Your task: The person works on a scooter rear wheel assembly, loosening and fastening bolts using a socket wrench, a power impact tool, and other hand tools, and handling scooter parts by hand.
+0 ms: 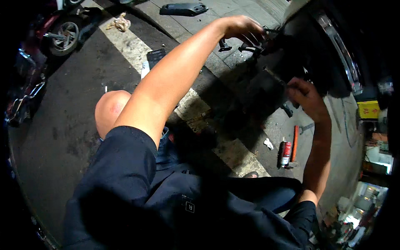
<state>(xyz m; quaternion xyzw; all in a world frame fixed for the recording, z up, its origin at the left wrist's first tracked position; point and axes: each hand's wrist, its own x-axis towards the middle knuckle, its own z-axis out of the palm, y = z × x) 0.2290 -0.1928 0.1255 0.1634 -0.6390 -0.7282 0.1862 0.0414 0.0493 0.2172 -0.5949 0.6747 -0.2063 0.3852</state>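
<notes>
My left hand [245, 29] reaches far forward, its fingers bent down against dark parts at the edge of a black vehicle [306, 37]. Shadow hides the fingertips and whatever they grip. Lower and to the right, my right hand [307, 99] is closed around a slim rod-shaped tool [273, 75], whose tip points up and left toward the shaded area. The tool's exact kind is too dark to make out. Black brackets [251, 49] show just below my left hand. A small dark piece [287, 110] lies on the ground beside my right hand.
Near my right forearm are a red-and-white can [285, 154], an orange-red bar [295, 143] and crumpled white tissue [268, 143]. A black panel [183, 9] lies on the far paving. A motorbike wheel [65, 36] stands at far left; a yellow sign [368, 110] is at right.
</notes>
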